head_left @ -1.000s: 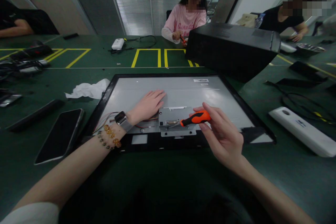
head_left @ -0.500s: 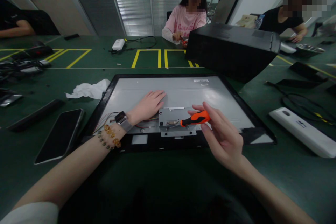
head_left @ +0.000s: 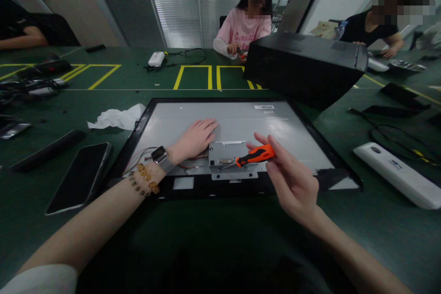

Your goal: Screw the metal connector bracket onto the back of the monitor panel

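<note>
A monitor panel (head_left: 241, 124) with a black frame lies on the green table, its grey metal back facing up. My left hand (head_left: 198, 138) rests flat on that back, fingers stretched out, left of a metal bracket box (head_left: 227, 150) at the panel's near edge. My right hand (head_left: 292, 172) holds an orange and black screwdriver (head_left: 257, 155) by the end of its handle. Its thin shaft points down left along the front of the box, near a connector port (head_left: 225, 162). Where exactly the tip sits is hard to make out. Thin wires (head_left: 138, 156) run under my left wrist.
Left of the panel lie a phone (head_left: 78, 178), a black bar (head_left: 48, 150) and a crumpled tissue (head_left: 117, 117). To the right are a white power bank (head_left: 396, 174) and cables. Behind stands a large black casing (head_left: 303, 66). Co-workers sit around the table.
The screwdriver handle has turned slightly in my right hand, and the fingers have shifted a little. My left hand stays put on the panel.
</note>
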`<state>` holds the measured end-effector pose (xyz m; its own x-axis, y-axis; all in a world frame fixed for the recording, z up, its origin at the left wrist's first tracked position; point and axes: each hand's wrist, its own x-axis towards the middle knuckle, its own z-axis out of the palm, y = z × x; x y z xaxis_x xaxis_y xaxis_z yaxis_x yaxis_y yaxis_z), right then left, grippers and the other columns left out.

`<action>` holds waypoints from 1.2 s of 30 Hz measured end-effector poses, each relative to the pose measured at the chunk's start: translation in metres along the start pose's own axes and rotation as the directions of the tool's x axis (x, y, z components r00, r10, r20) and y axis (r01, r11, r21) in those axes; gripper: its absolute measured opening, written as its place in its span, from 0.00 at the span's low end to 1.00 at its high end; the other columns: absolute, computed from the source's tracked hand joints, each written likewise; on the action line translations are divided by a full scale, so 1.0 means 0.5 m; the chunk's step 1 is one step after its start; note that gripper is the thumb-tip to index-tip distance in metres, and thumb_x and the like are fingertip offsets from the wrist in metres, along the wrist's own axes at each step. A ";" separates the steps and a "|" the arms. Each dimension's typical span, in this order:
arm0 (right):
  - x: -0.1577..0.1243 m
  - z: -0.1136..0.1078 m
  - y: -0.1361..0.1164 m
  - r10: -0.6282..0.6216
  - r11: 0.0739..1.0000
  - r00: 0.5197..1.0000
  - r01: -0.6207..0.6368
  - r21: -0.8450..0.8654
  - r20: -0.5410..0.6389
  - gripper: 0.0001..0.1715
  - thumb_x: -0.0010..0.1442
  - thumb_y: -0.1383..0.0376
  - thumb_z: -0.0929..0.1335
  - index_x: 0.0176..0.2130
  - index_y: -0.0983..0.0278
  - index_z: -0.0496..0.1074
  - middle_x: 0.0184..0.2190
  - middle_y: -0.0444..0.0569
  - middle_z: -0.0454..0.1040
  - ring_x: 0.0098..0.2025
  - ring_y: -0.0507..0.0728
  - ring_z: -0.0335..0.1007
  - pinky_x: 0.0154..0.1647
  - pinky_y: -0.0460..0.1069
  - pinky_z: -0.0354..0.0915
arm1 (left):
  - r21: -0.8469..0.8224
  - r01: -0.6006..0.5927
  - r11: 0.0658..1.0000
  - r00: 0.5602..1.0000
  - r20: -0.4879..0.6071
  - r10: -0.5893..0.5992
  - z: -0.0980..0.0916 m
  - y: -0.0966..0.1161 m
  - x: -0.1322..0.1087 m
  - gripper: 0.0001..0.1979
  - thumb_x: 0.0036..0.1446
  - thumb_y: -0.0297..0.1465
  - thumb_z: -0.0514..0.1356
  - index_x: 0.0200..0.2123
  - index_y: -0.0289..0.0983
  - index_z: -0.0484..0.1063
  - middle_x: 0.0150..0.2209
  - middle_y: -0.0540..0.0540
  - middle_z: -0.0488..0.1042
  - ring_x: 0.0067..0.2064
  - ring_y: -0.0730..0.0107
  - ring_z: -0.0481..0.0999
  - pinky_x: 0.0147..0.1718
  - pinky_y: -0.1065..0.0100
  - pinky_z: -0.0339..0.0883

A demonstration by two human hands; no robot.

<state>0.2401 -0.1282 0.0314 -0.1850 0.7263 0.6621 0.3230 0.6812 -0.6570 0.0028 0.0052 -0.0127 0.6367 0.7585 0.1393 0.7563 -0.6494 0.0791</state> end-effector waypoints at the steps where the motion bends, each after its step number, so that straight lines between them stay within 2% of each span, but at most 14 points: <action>1: 0.000 0.001 -0.001 0.002 1.000 1.000 -0.002 -0.001 -0.005 0.36 0.61 0.77 0.62 0.64 0.54 0.57 0.60 0.50 0.66 0.53 0.62 0.71 0.56 0.64 0.66 | 0.001 0.000 1.000 1.000 -0.001 0.000 -0.001 0.000 0.000 0.21 0.69 0.32 0.44 0.61 0.32 0.59 0.64 0.38 0.57 0.64 0.59 0.56 0.61 0.54 0.49; 8: 0.001 0.000 0.003 -0.059 0.995 0.995 0.052 -0.089 -0.080 0.34 0.57 0.77 0.66 0.59 0.53 0.65 0.51 0.50 0.73 0.50 0.60 0.72 0.49 0.59 0.72 | 0.005 -0.007 1.000 1.000 -0.004 0.007 -0.003 0.000 -0.001 0.21 0.69 0.32 0.44 0.61 0.33 0.58 0.64 0.38 0.57 0.64 0.59 0.56 0.61 0.53 0.49; 13: 0.002 0.001 -0.001 0.001 1.000 1.000 -0.001 0.005 -0.008 0.36 0.61 0.77 0.62 0.63 0.54 0.57 0.58 0.50 0.68 0.54 0.62 0.70 0.54 0.63 0.69 | 0.005 -0.002 1.000 1.000 -0.001 0.002 -0.001 0.000 -0.001 0.20 0.69 0.33 0.45 0.60 0.33 0.59 0.64 0.38 0.57 0.63 0.58 0.57 0.61 0.53 0.50; 17: 0.000 0.005 -0.001 0.001 0.999 1.000 0.000 0.049 -0.008 0.36 0.61 0.78 0.61 0.64 0.54 0.57 0.59 0.51 0.67 0.53 0.61 0.71 0.55 0.62 0.68 | 0.007 0.003 1.000 1.000 -0.002 -0.003 0.001 -0.001 0.000 0.20 0.69 0.33 0.45 0.61 0.33 0.58 0.64 0.39 0.57 0.63 0.59 0.57 0.61 0.54 0.50; 24: -0.002 0.002 0.006 -0.037 0.998 0.998 0.034 -0.048 -0.057 0.35 0.59 0.79 0.65 0.61 0.55 0.62 0.50 0.51 0.72 0.49 0.59 0.72 0.48 0.58 0.71 | 0.014 0.001 1.000 1.000 0.000 -0.001 0.003 -0.003 -0.001 0.21 0.69 0.33 0.44 0.61 0.32 0.59 0.64 0.38 0.57 0.64 0.58 0.56 0.62 0.54 0.48; 28: 0.000 0.001 0.011 -0.054 0.995 0.993 0.045 -0.084 -0.105 0.34 0.57 0.79 0.68 0.58 0.54 0.66 0.45 0.50 0.72 0.45 0.57 0.71 0.42 0.54 0.71 | 0.016 -0.002 1.000 1.000 -0.001 0.002 0.005 -0.004 -0.002 0.21 0.69 0.33 0.44 0.61 0.32 0.58 0.64 0.39 0.56 0.64 0.59 0.56 0.62 0.55 0.48; 32: 0.000 0.001 0.014 -0.028 0.999 0.994 0.023 -0.047 -0.107 0.33 0.56 0.79 0.68 0.56 0.55 0.68 0.46 0.50 0.71 0.45 0.58 0.72 0.43 0.56 0.71 | 0.015 0.004 1.000 1.000 0.004 -0.004 0.001 -0.002 -0.002 0.21 0.69 0.33 0.44 0.62 0.32 0.58 0.64 0.40 0.56 0.64 0.58 0.56 0.62 0.55 0.48; 36: -0.004 0.006 0.010 0.026 0.996 0.996 -0.019 0.082 -0.085 0.35 0.58 0.79 0.66 0.60 0.55 0.63 0.49 0.52 0.71 0.48 0.60 0.73 0.48 0.60 0.72 | 0.016 0.012 1.000 1.000 0.014 -0.012 -0.004 0.002 -0.002 0.21 0.69 0.33 0.44 0.61 0.32 0.59 0.64 0.39 0.56 0.64 0.59 0.56 0.62 0.55 0.48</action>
<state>0.2395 -0.1260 0.0256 -0.0965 0.7335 0.6728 0.2492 0.6723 -0.6971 0.0026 0.0036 -0.0107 0.6296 0.7668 0.1249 0.7659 -0.6396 0.0654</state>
